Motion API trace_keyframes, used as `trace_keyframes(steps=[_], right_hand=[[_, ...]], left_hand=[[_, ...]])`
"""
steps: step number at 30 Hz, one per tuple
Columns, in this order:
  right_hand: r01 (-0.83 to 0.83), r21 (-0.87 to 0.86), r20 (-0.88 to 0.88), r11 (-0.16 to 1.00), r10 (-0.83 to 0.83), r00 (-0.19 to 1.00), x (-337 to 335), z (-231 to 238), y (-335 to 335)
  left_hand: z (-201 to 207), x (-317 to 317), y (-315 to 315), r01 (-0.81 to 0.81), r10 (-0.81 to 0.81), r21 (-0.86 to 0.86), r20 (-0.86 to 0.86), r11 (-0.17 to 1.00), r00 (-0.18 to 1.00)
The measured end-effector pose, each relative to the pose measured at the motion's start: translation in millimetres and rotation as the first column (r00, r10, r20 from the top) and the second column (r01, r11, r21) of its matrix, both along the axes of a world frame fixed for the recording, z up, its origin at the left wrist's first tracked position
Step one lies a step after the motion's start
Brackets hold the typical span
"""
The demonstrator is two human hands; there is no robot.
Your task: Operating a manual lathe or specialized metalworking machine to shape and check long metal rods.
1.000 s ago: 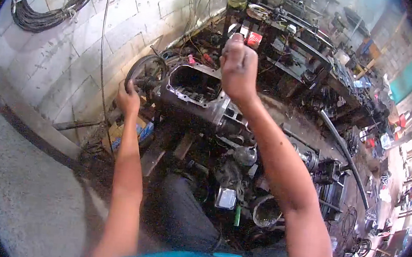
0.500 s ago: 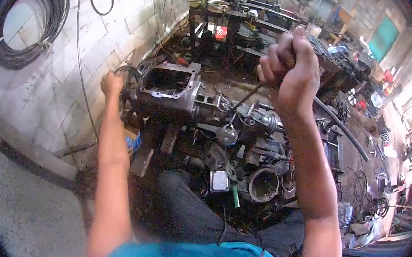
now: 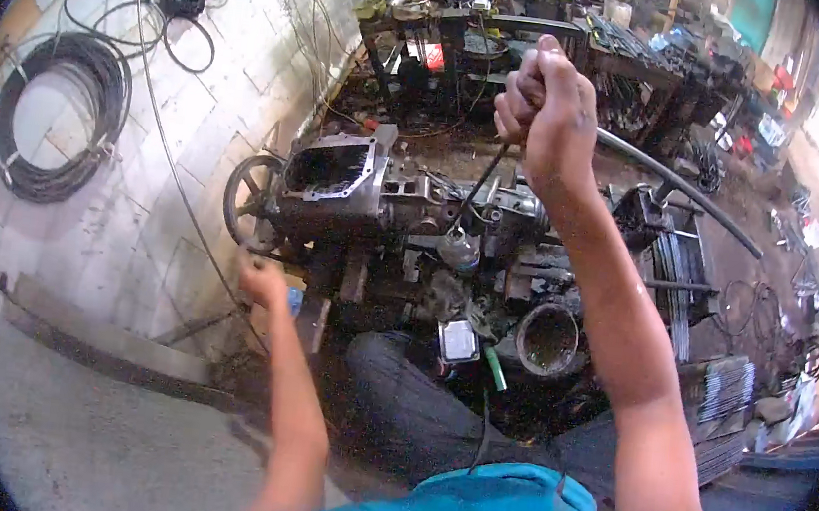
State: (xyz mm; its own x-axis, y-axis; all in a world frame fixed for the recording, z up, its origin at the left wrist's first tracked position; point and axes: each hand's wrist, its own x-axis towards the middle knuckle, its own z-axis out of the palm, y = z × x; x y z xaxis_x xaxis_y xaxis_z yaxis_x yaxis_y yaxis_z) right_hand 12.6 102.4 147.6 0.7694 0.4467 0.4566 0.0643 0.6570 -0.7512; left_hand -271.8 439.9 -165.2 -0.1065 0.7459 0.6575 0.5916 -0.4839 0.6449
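Observation:
My left hand is closed at the lower rim of a dark spoked handwheel, slightly blurred. The wheel sits on the left end of a greasy lathe-like machine, beside its open-topped box housing. My right hand is raised high over the machine in a fist. A thin dark rod runs down from that fist to the mouth of a small clear bottle hanging at the machine's front. The rod's upper end is hidden inside the fist.
Below the machine lie a round metal bowl, a small white-topped box and a green strip. A long grey bar slants off to the right. Coiled black cable hangs on the left wall. Behind stands a cluttered metal bench.
My left hand has gone from the top of the handwheel down to its lower rim. My right hand stays raised in a fist on the rod. The view has shifted a little.

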Motion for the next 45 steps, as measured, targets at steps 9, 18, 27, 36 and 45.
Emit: trace_keyframes(steps=[9, 18, 27, 36, 45], right_hand=[[0.06, 0.043, 0.053, 0.997, -0.062, 0.997, 21, -14, -23], [0.124, -0.271, 0.225, 0.955, -0.062, 0.972, -2, -97, -30], [0.414, -0.46, 0.599, 0.786, -0.069, 0.797, -10, -147, -32], [0.59, -0.534, 0.77, 0.605, 0.059, 0.636, 26, -167, -132], [0.944, -0.314, 0.916, 0.103, -0.229, 0.329, 174, -130, -282]], left_hand=[[12, 67, -348, 0.789, -0.817, -0.497, -0.576, 0.363, 0.013], [-19, 100, -369, 0.729, -0.726, -0.35, -0.626, 0.589, 0.285], [-10, 105, -385, 0.645, -0.577, -0.353, -0.799, 0.678, 0.17], [-24, 124, -384, 0.608, -0.581, -0.234, -0.665, 0.759, 0.469], [-21, 122, -378, 0.644, -0.618, -0.246, -0.647, 0.724, 0.447]])
